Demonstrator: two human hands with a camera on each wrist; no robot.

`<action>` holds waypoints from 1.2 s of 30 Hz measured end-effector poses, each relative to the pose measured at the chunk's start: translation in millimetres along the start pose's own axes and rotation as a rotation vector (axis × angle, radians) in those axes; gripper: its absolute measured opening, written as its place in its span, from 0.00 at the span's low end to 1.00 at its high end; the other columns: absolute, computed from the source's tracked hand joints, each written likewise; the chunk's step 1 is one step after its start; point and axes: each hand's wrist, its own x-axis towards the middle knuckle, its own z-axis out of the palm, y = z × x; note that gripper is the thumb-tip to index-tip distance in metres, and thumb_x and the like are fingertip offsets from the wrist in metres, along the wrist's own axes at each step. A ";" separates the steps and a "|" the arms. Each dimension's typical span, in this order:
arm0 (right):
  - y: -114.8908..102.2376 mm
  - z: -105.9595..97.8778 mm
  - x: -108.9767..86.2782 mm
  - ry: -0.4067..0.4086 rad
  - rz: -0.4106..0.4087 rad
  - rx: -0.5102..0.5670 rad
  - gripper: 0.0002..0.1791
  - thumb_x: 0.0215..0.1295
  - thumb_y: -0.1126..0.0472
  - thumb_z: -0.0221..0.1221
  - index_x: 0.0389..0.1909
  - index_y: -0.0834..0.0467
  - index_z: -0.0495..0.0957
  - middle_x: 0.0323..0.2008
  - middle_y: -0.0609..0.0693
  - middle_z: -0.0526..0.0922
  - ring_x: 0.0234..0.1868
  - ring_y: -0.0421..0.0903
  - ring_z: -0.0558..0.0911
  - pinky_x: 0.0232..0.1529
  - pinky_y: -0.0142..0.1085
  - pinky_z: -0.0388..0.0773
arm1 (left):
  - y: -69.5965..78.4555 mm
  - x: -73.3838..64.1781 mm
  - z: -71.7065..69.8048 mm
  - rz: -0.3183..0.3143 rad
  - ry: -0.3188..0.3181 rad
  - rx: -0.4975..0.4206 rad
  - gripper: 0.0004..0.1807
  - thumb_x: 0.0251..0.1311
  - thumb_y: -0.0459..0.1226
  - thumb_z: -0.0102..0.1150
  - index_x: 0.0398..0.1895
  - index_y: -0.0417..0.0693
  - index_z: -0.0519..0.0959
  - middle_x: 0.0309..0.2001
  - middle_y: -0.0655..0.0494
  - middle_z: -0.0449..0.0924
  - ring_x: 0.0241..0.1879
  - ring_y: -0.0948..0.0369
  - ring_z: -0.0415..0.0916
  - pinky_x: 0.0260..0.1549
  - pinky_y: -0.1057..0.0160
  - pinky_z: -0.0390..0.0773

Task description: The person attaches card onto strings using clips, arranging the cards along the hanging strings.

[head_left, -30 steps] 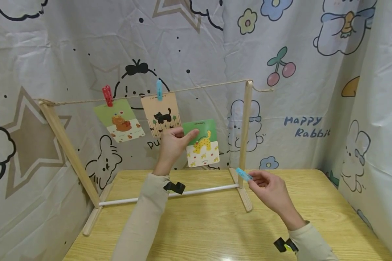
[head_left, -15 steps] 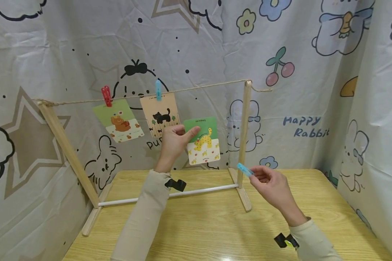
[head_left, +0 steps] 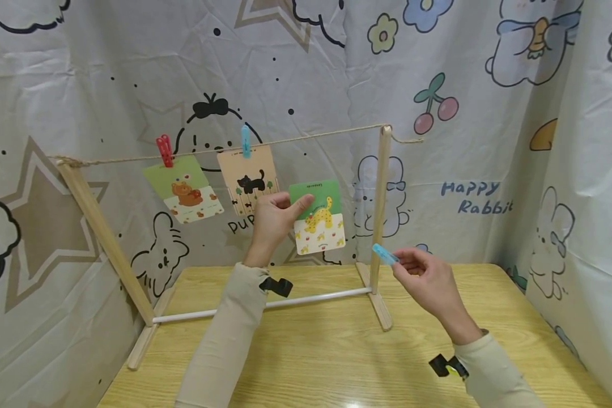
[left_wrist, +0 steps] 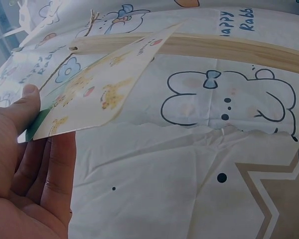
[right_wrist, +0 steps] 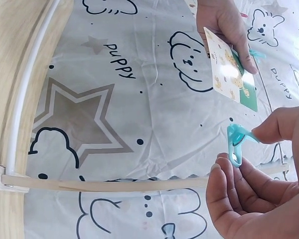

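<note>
My left hand [head_left: 274, 224] pinches a green and white leopard card [head_left: 318, 226] by its left edge, thumb on the printed face. The card is held below the twine [head_left: 316, 136], right of two hanging cards. Lower and to the right, my right hand [head_left: 428, 283] pinches a light blue clothespin [head_left: 385, 254] between thumb and fingers, in front of the right post. In the right wrist view the clothespin [right_wrist: 235, 144] is seen from the side, below the leopard card [right_wrist: 229, 69]. The left wrist view shows the card [left_wrist: 94, 94] tilted between thumb and fingers.
A red clothespin [head_left: 165, 151] holds a bear card [head_left: 186, 192] on the twine; a blue clothespin [head_left: 246, 141] holds a black cat card [head_left: 250, 175]. Wooden posts [head_left: 381, 198] and a white bar [head_left: 316, 298] form the rack on the table [head_left: 306, 351]. A printed cloth hangs behind.
My left hand has raised the leopard card slightly and moved it a little right, turning it more upright. My right hand has risen with the clothespin. The hanging cards stay put.
</note>
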 end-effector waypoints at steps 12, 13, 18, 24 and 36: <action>-20.3 -5.3 14.2 0.028 -0.050 0.026 0.12 0.71 0.57 0.64 0.51 0.58 0.85 0.38 0.51 0.87 0.35 0.41 0.84 0.36 0.27 0.80 | 11.8 1.2 -0.9 0.011 0.026 0.020 0.26 0.62 0.44 0.74 0.13 0.40 0.74 0.12 0.56 0.69 0.11 0.69 0.54 0.14 0.69 0.54; -22.2 -5.8 14.8 0.030 -0.054 0.030 0.12 0.71 0.58 0.64 0.51 0.58 0.85 0.38 0.51 0.87 0.35 0.41 0.84 0.36 0.26 0.80 | 11.8 1.3 -1.1 0.015 0.022 0.023 0.27 0.62 0.45 0.74 0.13 0.41 0.73 0.11 0.56 0.67 0.12 0.68 0.52 0.15 0.68 0.54; -31.6 -8.7 19.0 0.043 -0.062 0.040 0.13 0.72 0.57 0.64 0.51 0.58 0.85 0.39 0.52 0.87 0.36 0.42 0.83 0.36 0.26 0.79 | 1.5 5.8 -1.7 0.050 0.007 0.020 0.30 0.60 0.54 0.74 0.12 0.46 0.72 0.11 0.56 0.66 0.13 0.65 0.53 0.15 0.67 0.55; -40.0 -16.7 28.1 0.065 -0.073 0.055 0.13 0.73 0.57 0.63 0.53 0.59 0.83 0.40 0.53 0.85 0.35 0.42 0.82 0.36 0.25 0.79 | 1.3 6.7 -1.8 0.020 0.005 0.010 0.28 0.58 0.55 0.74 0.14 0.46 0.76 0.14 0.55 0.74 0.14 0.65 0.59 0.15 0.68 0.57; -63.3 -29.3 46.4 0.134 -0.144 0.100 0.14 0.73 0.58 0.62 0.53 0.60 0.84 0.41 0.53 0.85 0.37 0.42 0.82 0.38 0.23 0.78 | 2.8 9.1 -0.2 -0.007 -0.008 -0.002 0.24 0.58 0.55 0.74 0.20 0.46 0.83 0.20 0.54 0.84 0.16 0.64 0.68 0.15 0.69 0.64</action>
